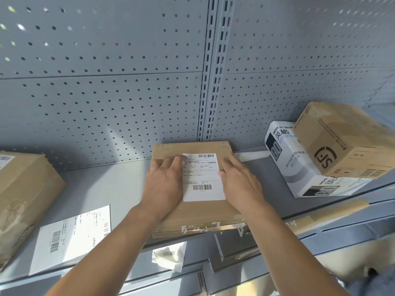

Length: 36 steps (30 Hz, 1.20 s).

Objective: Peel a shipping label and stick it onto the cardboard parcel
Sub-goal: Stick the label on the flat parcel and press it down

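Where barcoded, white label (203, 177) (flat)

2 bare, sleeveless forearms (111, 238), no jewellery.

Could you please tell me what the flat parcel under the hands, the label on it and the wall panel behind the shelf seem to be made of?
The flat brown parcel looks like matte corrugated cardboard, scuffed along its near edge. The white barcoded shipping label seems to be thin, smooth paper lying flat on it. The grey perforated back panel is probably painted sheet metal, judging by its regular punched holes and slotted upright.
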Motion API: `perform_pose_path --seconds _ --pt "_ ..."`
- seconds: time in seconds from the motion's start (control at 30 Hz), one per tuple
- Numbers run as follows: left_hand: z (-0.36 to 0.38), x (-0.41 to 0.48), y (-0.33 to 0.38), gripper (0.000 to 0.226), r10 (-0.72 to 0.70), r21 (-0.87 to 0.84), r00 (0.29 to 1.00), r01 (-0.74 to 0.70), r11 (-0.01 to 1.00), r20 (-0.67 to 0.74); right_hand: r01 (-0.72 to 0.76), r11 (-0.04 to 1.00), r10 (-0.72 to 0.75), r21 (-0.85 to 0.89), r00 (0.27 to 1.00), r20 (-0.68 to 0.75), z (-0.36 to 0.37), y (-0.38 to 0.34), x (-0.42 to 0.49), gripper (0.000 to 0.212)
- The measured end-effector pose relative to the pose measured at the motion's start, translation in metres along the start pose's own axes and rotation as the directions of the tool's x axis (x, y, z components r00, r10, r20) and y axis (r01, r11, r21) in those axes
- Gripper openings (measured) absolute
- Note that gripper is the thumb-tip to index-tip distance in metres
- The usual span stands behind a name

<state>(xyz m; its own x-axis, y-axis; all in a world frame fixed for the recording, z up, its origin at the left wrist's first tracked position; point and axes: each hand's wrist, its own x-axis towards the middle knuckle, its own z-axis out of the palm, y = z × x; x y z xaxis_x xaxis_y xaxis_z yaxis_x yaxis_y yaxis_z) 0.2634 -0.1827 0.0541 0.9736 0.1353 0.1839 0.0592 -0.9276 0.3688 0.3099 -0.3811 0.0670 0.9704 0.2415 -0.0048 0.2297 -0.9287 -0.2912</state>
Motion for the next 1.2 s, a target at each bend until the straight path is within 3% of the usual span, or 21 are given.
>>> perform_pose_path --seconds 0.17,0.27,0.37,0.8,1.03,1.13,1.2 --pt "-0.014 0.018 0.002 0.043 0.048 0.025 0.999 -0.048 0.999 0.003 -0.024 1.0 0.023 0.013 0.999 0.047 -0.008 -0.002 0.013 0.064" --pt "-0.009 0.03 0.008 0.071 -0.042 0.083 0.999 0.04 0.996 0.027 -0.024 1.0 0.025 -0.014 0.997 0.076 -0.004 -0.013 0.022 0.083" --pt "0.001 0.032 0.006 0.092 -0.062 0.111 0.995 0.053 0.992 0.078 -0.015 0.998 0.019 -0.067 0.997 0.073 0.002 -0.018 0.025 0.09" --pt "0.006 0.037 -0.002 0.04 -0.067 -0.011 0.997 0.067 0.998 0.025 -0.01 0.999 0.012 0.05 0.999 -0.043 0.009 -0.006 0.029 0.048" --pt "0.008 0.037 -0.005 0.036 -0.066 -0.057 0.998 0.065 0.996 -0.024 -0.016 0.998 0.021 0.058 0.997 -0.072 0.008 -0.007 0.026 0.05" --pt "0.006 0.036 -0.003 0.042 -0.074 -0.039 0.997 0.074 0.997 0.002 -0.044 0.999 0.045 0.023 0.999 -0.013 0.006 -0.011 0.025 0.074" --pt "0.005 0.035 -0.002 0.061 -0.058 -0.007 0.998 0.058 0.998 0.028 -0.041 0.999 0.041 -0.011 0.999 0.007 0.007 -0.013 0.025 0.09"
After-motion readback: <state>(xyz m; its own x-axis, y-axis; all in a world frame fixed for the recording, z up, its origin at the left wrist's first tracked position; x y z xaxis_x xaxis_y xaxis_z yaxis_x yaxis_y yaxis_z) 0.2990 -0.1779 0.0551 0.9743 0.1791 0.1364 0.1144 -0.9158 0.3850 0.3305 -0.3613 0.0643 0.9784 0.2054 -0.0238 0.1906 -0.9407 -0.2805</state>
